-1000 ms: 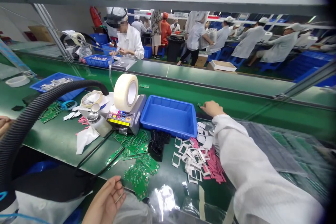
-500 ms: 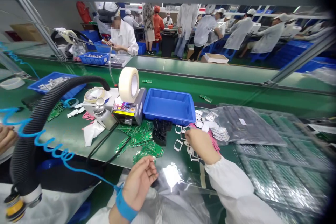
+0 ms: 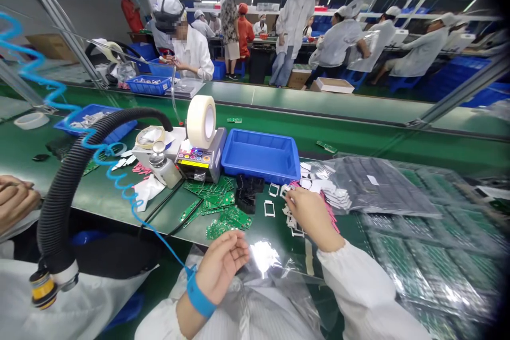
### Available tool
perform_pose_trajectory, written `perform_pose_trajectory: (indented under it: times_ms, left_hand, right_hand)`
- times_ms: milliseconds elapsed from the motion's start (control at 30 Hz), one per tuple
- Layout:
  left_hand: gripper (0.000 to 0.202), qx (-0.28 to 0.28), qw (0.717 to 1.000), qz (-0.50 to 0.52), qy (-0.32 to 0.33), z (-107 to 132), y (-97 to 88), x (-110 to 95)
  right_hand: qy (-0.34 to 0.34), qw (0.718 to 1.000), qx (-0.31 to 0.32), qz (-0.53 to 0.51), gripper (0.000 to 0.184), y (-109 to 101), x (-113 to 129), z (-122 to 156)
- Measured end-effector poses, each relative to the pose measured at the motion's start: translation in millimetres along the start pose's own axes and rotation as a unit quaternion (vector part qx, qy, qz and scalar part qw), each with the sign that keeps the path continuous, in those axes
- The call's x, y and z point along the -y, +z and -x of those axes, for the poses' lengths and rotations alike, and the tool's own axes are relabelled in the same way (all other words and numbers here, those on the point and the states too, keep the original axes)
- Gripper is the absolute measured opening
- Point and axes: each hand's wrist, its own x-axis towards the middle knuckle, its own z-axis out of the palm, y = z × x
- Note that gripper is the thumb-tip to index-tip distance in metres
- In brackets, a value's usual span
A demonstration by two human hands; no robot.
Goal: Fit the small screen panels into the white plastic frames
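The left hand (image 3: 221, 268) was half-open and empty; the right hand (image 3: 313, 218) bunched against loose white frames (image 3: 270, 208), which a slip could scatter

Bright overhead light, white glare on plastic film (image 3: 261, 252), bent edges, dark right corner

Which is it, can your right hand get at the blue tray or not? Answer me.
Probably yes. The right hand sits just in front of the blue tray, and only low white frames and pink strips lie nearby; nothing tall appears to stand between them.
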Motion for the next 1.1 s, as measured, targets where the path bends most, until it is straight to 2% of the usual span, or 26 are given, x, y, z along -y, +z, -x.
perform_pose_trajectory:
  times_ms: [67, 167, 233, 267, 300, 367, 467, 533, 633, 800, 967, 1100]
  left_hand:
    - [0.027, 0.024, 1.000, -0.007, -0.016, -0.5, 6.0, -0.9]
    - [0.048, 0.068, 0.997, -0.008, -0.035, -1.5, 12.6, -0.3]
    - [0.047, 0.075, 0.997, -0.007, -0.030, -2.3, 12.4, 1.0]
    - [0.043, 0.068, 0.997, -0.008, -0.025, -2.6, 10.7, 1.4]
    - [0.039, 0.056, 0.998, -0.010, -0.021, -2.6, 8.2, 1.5]
    - [0.034, 0.025, 0.999, -0.015, -0.018, -1.2, 1.3, 0.2]
    - [0.037, -0.014, 1.000, -0.023, -0.010, 5.6, -12.2, -4.5]
    - [0.039, -0.030, 0.999, -0.029, -0.005, 13.0, -23.2, -8.2]
    - [0.034, -0.047, 0.998, -0.035, -0.003, 25.6, -42.2, -13.0]
    - [0.026, -0.044, 0.999, -0.020, 0.012, 33.3, -64.9, -16.2]
    - [0.027, -0.033, 0.999, -0.001, 0.007, 14.6, -57.1, -11.1]
    - [0.029, -0.040, 0.999, 0.030, 0.018, 2.2, -47.0, -8.4]
  right_hand:
    - [-0.031, 0.999, -0.016, -0.028, 0.025, -11.2, 11.7, 17.4]
    - [-0.159, 0.982, -0.007, -0.101, 0.019, -18.7, 39.9, 47.0]
    - [-0.249, 0.955, 0.002, -0.163, 0.014, -16.1, 56.1, 57.4]
    - [-0.268, 0.945, 0.007, -0.186, 0.013, -13.0, 60.8, 57.4]
    - [-0.263, 0.944, 0.009, -0.199, 0.011, -9.2, 62.8, 53.4]
    - [-0.191, 0.963, -0.003, -0.191, 0.008, 0.3, 59.4, 35.0]
    - [-0.059, 0.986, -0.056, -0.143, 0.020, 17.3, 46.6, -4.9]
    - [-0.017, 0.991, -0.067, -0.117, 0.023, 28.9, 40.3, -27.7]
    - [-0.005, 0.993, -0.064, -0.103, 0.023, 42.3, 36.3, -46.0]
    - [0.007, 0.991, -0.075, -0.114, 0.012, 50.3, 29.0, -51.7]
    - [-0.010, 0.985, -0.105, -0.139, 0.008, 41.0, 21.6, -46.2]
    - [-0.020, 0.976, -0.135, -0.171, 0.015, 16.6, 31.2, -33.9]
